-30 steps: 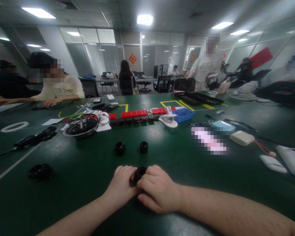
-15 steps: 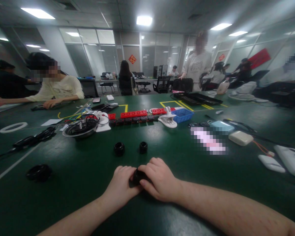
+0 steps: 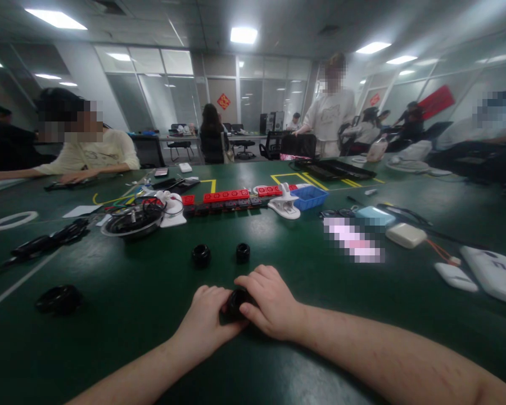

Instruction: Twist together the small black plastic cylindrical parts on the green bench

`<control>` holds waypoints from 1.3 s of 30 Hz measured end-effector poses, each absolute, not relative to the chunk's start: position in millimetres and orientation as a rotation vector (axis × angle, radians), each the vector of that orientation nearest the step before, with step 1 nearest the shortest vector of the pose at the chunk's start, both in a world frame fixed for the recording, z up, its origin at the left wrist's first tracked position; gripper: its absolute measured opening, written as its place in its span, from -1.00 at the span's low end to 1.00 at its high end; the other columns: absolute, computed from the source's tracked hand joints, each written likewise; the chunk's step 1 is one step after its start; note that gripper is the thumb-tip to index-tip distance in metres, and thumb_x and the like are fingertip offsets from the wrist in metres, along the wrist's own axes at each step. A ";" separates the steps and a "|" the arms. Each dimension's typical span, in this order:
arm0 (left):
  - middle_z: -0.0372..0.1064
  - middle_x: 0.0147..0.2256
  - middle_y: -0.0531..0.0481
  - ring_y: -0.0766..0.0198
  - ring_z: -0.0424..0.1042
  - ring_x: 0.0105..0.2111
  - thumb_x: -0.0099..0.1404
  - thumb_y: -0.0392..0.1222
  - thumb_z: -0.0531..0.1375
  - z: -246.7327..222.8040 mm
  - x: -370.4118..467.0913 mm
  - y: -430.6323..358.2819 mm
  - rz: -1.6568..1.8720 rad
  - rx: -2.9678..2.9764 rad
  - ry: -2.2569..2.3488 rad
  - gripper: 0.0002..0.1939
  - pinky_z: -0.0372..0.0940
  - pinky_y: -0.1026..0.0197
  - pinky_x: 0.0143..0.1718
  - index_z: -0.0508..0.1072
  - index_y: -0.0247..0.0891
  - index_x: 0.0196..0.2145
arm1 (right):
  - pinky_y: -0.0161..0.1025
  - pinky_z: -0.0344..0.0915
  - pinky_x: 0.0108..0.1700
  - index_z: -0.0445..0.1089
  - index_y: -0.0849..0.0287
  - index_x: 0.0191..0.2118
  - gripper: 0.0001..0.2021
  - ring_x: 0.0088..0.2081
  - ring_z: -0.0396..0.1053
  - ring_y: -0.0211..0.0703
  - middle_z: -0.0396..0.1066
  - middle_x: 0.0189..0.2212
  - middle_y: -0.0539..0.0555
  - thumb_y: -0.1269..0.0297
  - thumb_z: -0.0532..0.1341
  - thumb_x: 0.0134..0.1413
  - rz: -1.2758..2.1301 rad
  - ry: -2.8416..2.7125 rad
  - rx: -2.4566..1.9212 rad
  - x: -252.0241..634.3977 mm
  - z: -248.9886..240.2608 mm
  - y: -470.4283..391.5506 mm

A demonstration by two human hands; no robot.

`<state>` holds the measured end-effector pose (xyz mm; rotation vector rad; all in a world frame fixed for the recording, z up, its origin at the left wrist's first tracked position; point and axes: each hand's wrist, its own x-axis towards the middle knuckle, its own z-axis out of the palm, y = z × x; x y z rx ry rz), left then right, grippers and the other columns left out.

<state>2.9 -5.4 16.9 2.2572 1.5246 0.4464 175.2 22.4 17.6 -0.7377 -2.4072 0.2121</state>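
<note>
Low over the green table, my left hand (image 3: 208, 314) is closed around the left side of a glossy black ring (image 3: 236, 302) with a hollow centre. On its other side, my right hand (image 3: 272, 304) grips the same ring, thumb at the near edge and fingers over the top. My palms and fingers hide much of it. Two smaller black rings, one on the left (image 3: 201, 256) and one on the right (image 3: 243, 253), stand just beyond my hands. A wider black ring (image 3: 59, 299) lies off to the left.
Farther back are a metal bowl (image 3: 131, 225) of dark parts, a row of red blocks (image 3: 226, 195), a white clip (image 3: 285, 207) and a blue bin (image 3: 310, 197). Cases and a light-blue box (image 3: 374, 215) lie right. A person (image 3: 96, 149) sits across at the left.
My right fingers have lifted and spread slightly on the black ring, so more of its opening shows. Both hands stay on it. The whole view has shifted slightly.
</note>
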 end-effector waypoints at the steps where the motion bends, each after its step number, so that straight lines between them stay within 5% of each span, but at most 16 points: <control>1: 0.31 -0.46 0.05 0.21 0.27 -0.41 0.09 0.01 0.16 17.1 2.9 -5.4 0.441 2.253 1.524 -0.75 0.07 0.14 -0.28 0.34 -0.25 -0.47 | -0.11 0.05 -0.26 0.27 0.32 -0.13 -0.46 -0.32 0.13 -0.08 0.31 -0.36 0.17 0.00 -0.24 0.17 0.212 -2.403 -0.740 175.2 17.6 22.4; 39: 0.30 -0.44 0.04 0.19 0.26 -0.39 0.03 -0.09 0.14 14.0 3.2 -5.6 0.434 2.245 1.541 -0.83 0.11 0.12 -0.25 0.32 -0.24 -0.47 | -0.08 0.09 -0.14 0.22 0.26 -0.13 -0.59 -0.27 0.14 -0.09 0.31 -0.31 0.14 0.02 -0.10 0.13 0.289 -2.516 -0.551 166.7 19.9 20.5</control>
